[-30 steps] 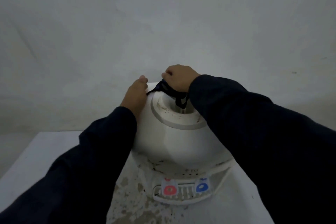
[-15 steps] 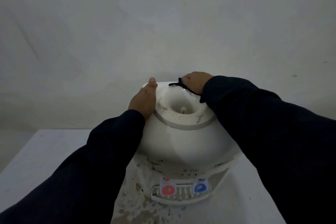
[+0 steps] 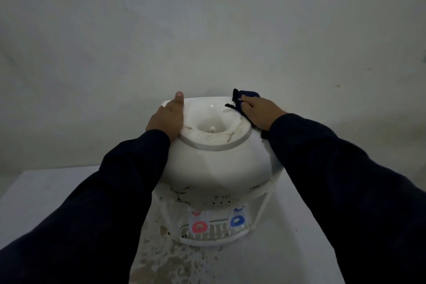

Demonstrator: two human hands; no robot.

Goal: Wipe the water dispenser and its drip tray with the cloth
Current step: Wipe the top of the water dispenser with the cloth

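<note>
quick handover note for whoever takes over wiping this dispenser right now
Left hand: flat on the left of the water dispenser top, steadying it, holding nothing.
Right hand: pressing the dark cloth on the top's back-right edge.
Done: cannot tell which parts have been wiped.
Left: brown stains show on the top ring and the front; the drip tray below the red and blue taps is not being wiped.

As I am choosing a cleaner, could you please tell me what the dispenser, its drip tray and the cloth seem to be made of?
The dispenser looks like moulded white plastic with a smooth, slightly glossy finish: rounded shell, soft highlights, brown grime marks. The drip tray seems the same white plastic, with a slotted grille. The cloth, pressed under the right hand, looks like soft dark blue fabric, crumpled and matte; the weave is unclear.
</note>
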